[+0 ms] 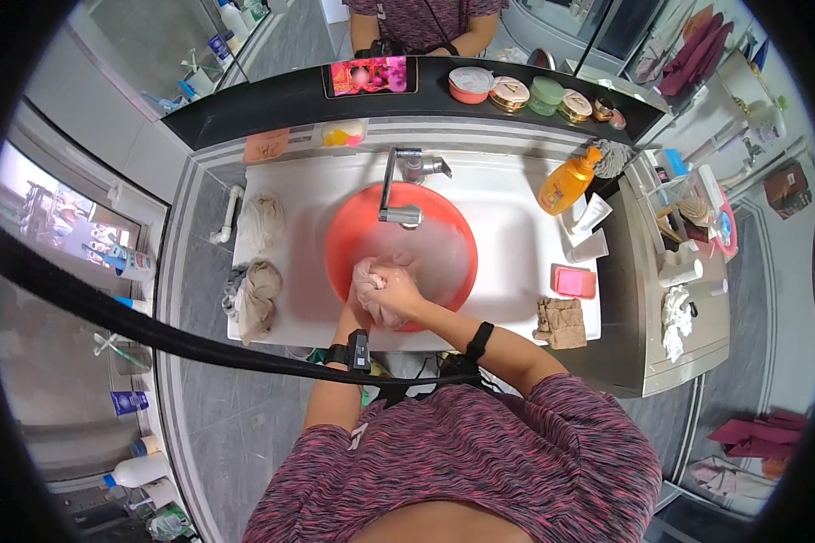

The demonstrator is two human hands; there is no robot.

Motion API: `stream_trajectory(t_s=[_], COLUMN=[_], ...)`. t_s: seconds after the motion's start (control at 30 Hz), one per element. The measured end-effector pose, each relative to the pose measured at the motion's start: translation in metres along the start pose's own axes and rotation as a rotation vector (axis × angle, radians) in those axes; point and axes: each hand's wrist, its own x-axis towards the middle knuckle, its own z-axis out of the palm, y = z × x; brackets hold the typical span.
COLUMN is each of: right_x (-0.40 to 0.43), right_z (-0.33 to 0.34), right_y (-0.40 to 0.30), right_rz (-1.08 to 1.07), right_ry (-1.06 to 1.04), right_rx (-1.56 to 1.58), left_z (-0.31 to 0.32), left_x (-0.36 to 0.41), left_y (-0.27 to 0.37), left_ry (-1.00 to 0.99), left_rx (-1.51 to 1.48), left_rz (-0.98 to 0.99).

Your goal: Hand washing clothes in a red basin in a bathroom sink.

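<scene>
A red plastic basin [343, 224] sits in the white sink [516, 265], holding cloudy, soapy water [441, 248]. Over its near left part, a bunched pale pink cloth [370, 275] is gripped in both hands. My right hand [397, 292] is closed over the cloth from the right. Mostly hidden by the cloth, my left hand [358, 302] holds it from the left and below. Part of the fabric trails toward the water behind my fingers. Above the basin reaches the chrome faucet [401, 216]; whether water runs from it I cannot tell.
Twisted beige cloths [258, 298] lie on the sink's left rim. On the right are an orange pump bottle [569, 182], a pink soap in a dish [574, 282] and a folded brown cloth [560, 322]. A phone [370, 77] leans on the black shelf [272, 105]. A black strap [176, 339] crosses the view.
</scene>
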Motion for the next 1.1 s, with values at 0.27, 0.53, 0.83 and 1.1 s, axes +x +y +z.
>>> stream_trajectory(t_s=[0.27,0.53,0.83,1.1], right_x=[0.005,0.011,0.02,0.029], right_z=[-0.014,-0.024,-0.062,-0.068], right_y=[0.011,0.096,0.131,0.119], right_rz=[-0.419,-0.085,0.089,0.294], right_ry=[0.171,0.084,0.103,0.0], right_rx=[-0.133,0.189,-0.515,-0.768], left_z=[-0.035,-0.023,-0.028,-0.037], left_x=[0.022,0.013,0.001,-0.005], left_y=[-0.028,-0.03,-0.007,-0.014], left_ry=[0.071,0.596,0.531,0.279], left_rx=[0.274,-0.112,1.275,1.974], left_rz=[0.354,-0.072,0.023,-0.312])
